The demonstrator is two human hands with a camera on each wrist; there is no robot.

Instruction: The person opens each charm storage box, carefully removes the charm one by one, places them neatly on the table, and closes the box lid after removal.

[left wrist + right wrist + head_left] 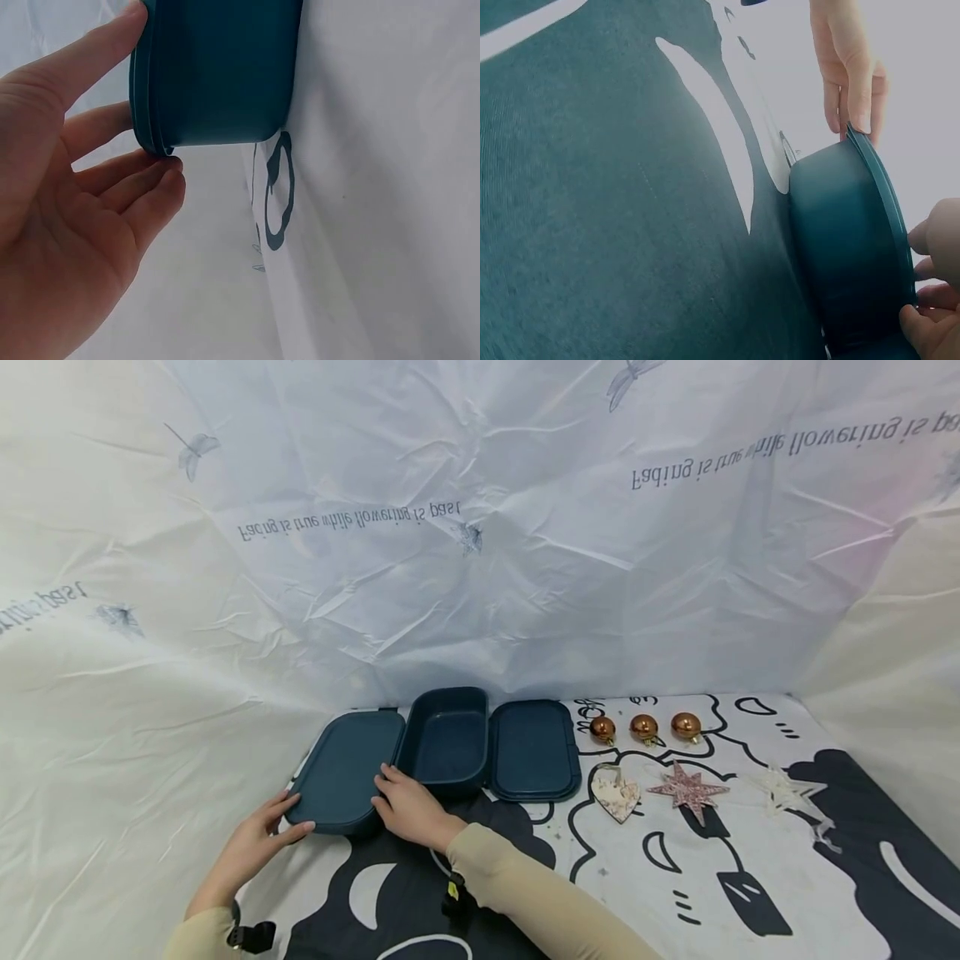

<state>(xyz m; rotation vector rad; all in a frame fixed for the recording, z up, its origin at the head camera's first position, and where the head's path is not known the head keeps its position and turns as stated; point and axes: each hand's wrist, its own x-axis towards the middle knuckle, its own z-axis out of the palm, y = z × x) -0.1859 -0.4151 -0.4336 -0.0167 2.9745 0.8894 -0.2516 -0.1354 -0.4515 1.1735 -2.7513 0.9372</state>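
Observation:
A dark blue-green plastic box with its lid on stands at the left. My left hand grips the lid's front left corner; the left wrist view shows the thumb and fingers around the rim. On the lid's right edge is my right hand, fingers and thumb holding the rim near the front corner. In the right wrist view, the lid sits along the top of the box body. Touching distance to the right stands an open box of the same colour, with nothing visible inside.
A second blue-green lid lies right of the open box. Three copper baubles line the back. In front are a heart ornament, a pink glitter star and a white star. A white printed sheet hangs behind.

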